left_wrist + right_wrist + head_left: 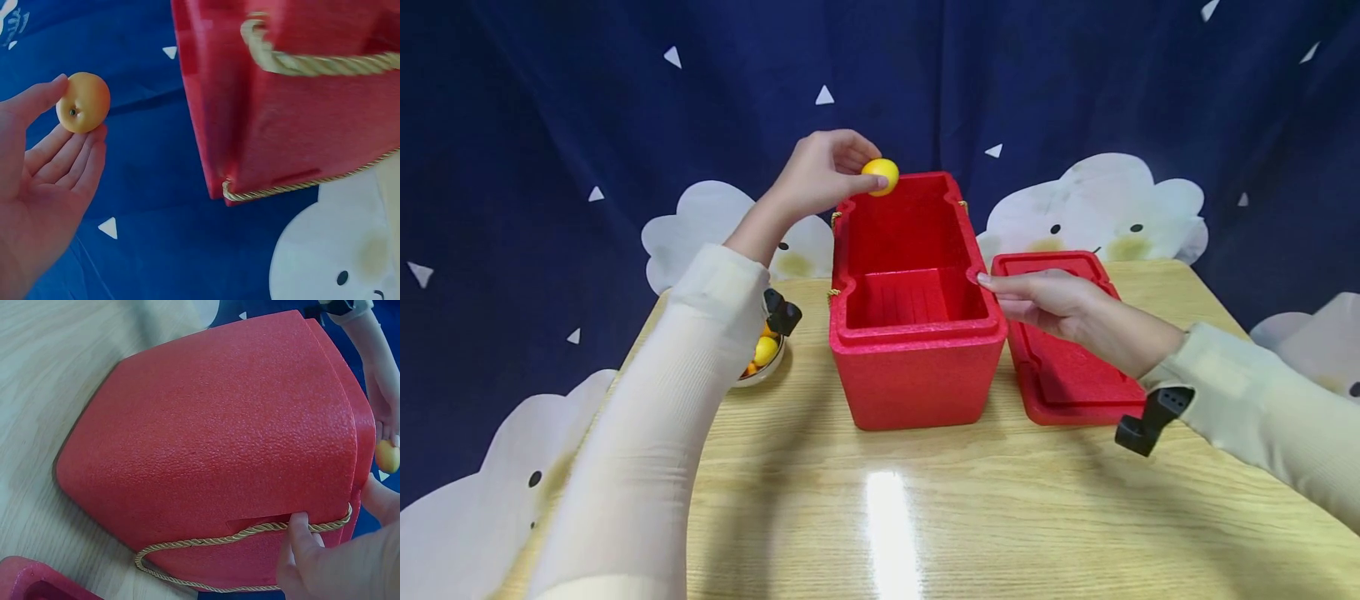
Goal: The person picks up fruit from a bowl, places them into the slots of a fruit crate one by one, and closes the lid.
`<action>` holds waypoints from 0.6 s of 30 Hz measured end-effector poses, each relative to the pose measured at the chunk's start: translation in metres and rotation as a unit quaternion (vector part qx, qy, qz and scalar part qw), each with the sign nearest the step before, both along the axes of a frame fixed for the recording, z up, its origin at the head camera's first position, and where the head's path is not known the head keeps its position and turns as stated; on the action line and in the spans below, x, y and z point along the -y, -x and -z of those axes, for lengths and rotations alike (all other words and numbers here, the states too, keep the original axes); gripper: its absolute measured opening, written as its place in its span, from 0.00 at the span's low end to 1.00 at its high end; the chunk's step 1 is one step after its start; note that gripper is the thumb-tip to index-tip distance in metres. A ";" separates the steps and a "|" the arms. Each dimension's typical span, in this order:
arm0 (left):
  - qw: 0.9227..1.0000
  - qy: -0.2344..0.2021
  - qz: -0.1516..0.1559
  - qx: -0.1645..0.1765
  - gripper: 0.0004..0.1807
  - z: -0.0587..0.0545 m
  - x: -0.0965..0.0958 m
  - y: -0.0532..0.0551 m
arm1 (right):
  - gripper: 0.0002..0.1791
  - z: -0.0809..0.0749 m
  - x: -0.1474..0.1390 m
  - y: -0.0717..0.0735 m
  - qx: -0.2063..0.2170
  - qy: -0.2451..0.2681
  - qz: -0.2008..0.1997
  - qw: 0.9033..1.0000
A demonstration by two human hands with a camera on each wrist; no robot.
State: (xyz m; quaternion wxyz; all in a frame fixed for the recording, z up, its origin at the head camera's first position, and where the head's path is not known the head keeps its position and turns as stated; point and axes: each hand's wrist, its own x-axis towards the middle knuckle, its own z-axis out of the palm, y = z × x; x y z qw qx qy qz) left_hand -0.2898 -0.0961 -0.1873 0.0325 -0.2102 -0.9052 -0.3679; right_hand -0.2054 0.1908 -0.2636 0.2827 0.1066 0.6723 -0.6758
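Note:
My left hand [835,167] pinches a small yellow-orange fruit [881,177] between thumb and fingertips, up at the far left rim of a red foam box [917,379]. In the left wrist view, a stem dimple shows on the fruit [84,103], with the thumb on one side and the fingers on the other. The box stands lidless, its ribbed floor in sight. My right hand [1052,304] holds the box's right wall, thumb over the rim and fingers against the outside, by a gold rope handle [244,534].
A red lid [1075,367] lies on the wooden table [820,517] to the right of the box. Left of the box, partly behind my left sleeve, is a bowl [767,375] with yellow and orange fruit. A dark blue curtain [880,50] with clouds hangs behind.

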 end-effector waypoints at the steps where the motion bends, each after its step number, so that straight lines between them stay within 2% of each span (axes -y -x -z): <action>1: 1.000 0.001 -0.001 0.001 0.22 -0.002 -0.003 0.001 | 0.08 0.000 0.000 0.000 -0.001 0.000 -0.001 1.000; 3: 1.000 0.003 -0.004 0.002 0.23 -0.007 -0.008 0.002 | 0.07 -0.001 -0.001 -0.001 -0.002 0.005 -0.003 1.000; 4: 1.000 0.001 -0.005 0.002 0.23 -0.009 -0.011 0.004 | 0.09 -0.001 -0.002 -0.001 -0.004 0.004 -0.007 1.000; 8: 1.000 -0.008 -0.009 -0.001 0.23 -0.017 -0.022 0.010 | 0.31 -0.003 -0.002 -0.001 -0.002 -0.006 -0.010 1.000; 10: 1.000 -0.019 -0.010 -0.004 0.23 -0.019 -0.029 0.014 | 0.38 -0.003 -0.002 -0.001 -0.002 -0.014 -0.010 1.000; 15: 0.999 -0.048 0.001 -0.003 0.21 -0.022 -0.053 0.028 | 0.39 -0.004 -0.005 -0.002 -0.005 -0.027 -0.006 1.000; 18: 0.998 -0.053 0.004 0.013 0.20 -0.020 -0.065 0.036 | 0.31 -0.003 -0.007 -0.004 -0.009 -0.035 -0.009 0.999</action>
